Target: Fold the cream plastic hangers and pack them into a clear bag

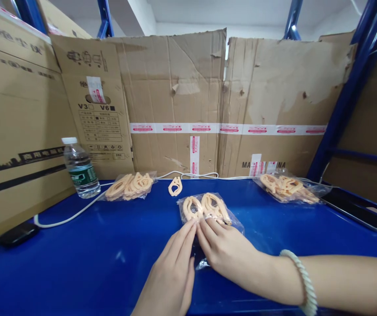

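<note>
A clear plastic bag (pixel 237 224) of peach-coloured folding hangers (pixel 192 206) lies on the table in front of me. My left hand (pixel 173 265) has its straight fingers together, tips pinching the bag's near side. Beside it, my right hand (pixel 223 245) is closed on the same bag with curled fingers. The fingertips of both hands meet at the middle of the bag. Part of the crinkled film shows below my right hand; the rest of the bag's near end is hidden by my hands.
One loose folding hanger (pixel 175 187) lies behind the bag. Other bagged hangers sit at left (pixel 131 186) and right (pixel 284 188). A water bottle (pixel 81 171), white cable (pixel 66 221), black object (pixel 17 234) and dark phone-like slab (pixel 360 210) rest on the blue table (pixel 76 272). Cardboard (pixel 175 96) walls the back.
</note>
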`<state>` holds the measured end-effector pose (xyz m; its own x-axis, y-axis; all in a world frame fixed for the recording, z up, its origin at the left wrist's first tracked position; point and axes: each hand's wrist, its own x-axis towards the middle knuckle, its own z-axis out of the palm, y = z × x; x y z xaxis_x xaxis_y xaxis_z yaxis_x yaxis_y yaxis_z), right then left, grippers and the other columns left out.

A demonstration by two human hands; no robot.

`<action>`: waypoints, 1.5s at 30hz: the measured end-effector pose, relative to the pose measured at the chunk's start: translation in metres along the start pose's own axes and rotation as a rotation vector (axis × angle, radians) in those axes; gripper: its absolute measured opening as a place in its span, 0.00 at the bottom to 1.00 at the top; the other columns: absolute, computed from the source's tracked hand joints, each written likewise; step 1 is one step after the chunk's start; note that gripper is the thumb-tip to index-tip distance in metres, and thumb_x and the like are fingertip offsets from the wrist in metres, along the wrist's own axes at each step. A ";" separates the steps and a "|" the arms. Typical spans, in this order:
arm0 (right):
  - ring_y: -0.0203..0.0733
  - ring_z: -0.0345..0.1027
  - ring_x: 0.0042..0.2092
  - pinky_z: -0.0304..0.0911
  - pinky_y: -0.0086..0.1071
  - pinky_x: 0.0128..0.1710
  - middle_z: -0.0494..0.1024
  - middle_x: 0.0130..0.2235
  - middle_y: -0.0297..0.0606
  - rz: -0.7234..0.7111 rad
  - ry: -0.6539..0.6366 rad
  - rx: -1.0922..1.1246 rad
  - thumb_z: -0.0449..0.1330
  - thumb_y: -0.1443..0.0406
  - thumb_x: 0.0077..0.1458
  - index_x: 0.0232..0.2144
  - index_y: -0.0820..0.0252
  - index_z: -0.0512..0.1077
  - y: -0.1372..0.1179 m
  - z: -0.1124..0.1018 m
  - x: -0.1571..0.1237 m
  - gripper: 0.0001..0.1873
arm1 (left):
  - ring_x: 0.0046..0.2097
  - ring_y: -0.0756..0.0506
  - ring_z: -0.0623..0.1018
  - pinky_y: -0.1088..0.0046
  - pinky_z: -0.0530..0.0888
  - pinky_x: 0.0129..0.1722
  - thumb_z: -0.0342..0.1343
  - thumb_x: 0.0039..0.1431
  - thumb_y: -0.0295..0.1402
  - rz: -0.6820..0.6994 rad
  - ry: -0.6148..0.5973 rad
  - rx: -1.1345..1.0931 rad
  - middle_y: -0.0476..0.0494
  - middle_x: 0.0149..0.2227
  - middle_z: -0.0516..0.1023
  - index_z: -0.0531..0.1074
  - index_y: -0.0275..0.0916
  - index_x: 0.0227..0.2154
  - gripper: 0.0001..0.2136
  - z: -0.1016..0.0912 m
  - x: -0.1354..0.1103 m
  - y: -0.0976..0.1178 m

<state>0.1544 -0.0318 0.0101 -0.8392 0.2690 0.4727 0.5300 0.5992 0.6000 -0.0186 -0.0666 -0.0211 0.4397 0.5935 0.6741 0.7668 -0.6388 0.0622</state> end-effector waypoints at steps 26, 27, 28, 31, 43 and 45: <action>0.54 0.61 0.57 0.62 0.42 0.49 0.73 0.53 0.51 -0.075 -0.466 0.346 0.54 0.75 0.55 0.53 0.66 0.66 0.115 0.155 0.134 0.22 | 0.53 0.41 0.76 0.70 0.78 0.48 0.46 0.58 0.21 0.100 0.014 0.150 0.35 0.55 0.73 0.62 0.31 0.57 0.23 0.012 -0.005 -0.015; 0.54 0.65 0.54 0.62 0.42 0.47 0.75 0.49 0.51 -0.082 -0.474 0.347 0.55 0.74 0.55 0.50 0.67 0.68 0.117 0.152 0.133 0.19 | 0.53 0.40 0.75 0.70 0.78 0.48 0.47 0.58 0.21 0.096 0.008 0.152 0.35 0.55 0.72 0.62 0.31 0.57 0.23 0.011 -0.005 -0.015; 0.53 0.68 0.50 0.63 0.41 0.45 0.76 0.46 0.51 -0.088 -0.485 0.353 0.56 0.73 0.54 0.47 0.67 0.70 0.118 0.149 0.131 0.17 | 0.54 0.40 0.75 0.70 0.78 0.48 0.47 0.59 0.21 0.092 0.002 0.152 0.34 0.56 0.72 0.62 0.31 0.58 0.23 0.011 -0.006 -0.014; 0.45 0.72 0.39 0.65 0.35 0.38 0.76 0.43 0.50 -0.099 -0.511 0.383 0.57 0.71 0.54 0.45 0.68 0.71 0.124 0.136 0.119 0.14 | 0.54 0.40 0.74 0.69 0.78 0.49 0.47 0.60 0.22 0.090 -0.009 0.155 0.34 0.56 0.71 0.61 0.30 0.58 0.22 0.008 -0.006 -0.011; 0.39 0.69 0.41 0.67 0.35 0.42 0.71 0.42 0.44 0.059 -0.055 0.582 0.47 0.69 0.64 0.51 0.64 0.67 0.140 0.018 0.042 0.16 | 0.53 0.40 0.76 0.68 0.79 0.46 0.43 0.61 0.22 0.098 0.005 0.181 0.32 0.54 0.73 0.62 0.28 0.56 0.20 0.001 0.001 -0.004; 0.37 0.69 0.39 0.67 0.32 0.39 0.72 0.41 0.41 0.108 0.076 0.612 0.49 0.69 0.64 0.50 0.61 0.68 0.133 -0.016 0.025 0.15 | 0.53 0.40 0.75 0.68 0.79 0.46 0.43 0.61 0.22 0.084 -0.008 0.180 0.32 0.55 0.72 0.62 0.28 0.57 0.20 0.001 0.002 -0.003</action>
<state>0.2058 0.0424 0.1116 -0.7616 0.3111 0.5685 0.4268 0.9009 0.0788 -0.0193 -0.0631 -0.0207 0.5089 0.5462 0.6653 0.7983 -0.5886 -0.1274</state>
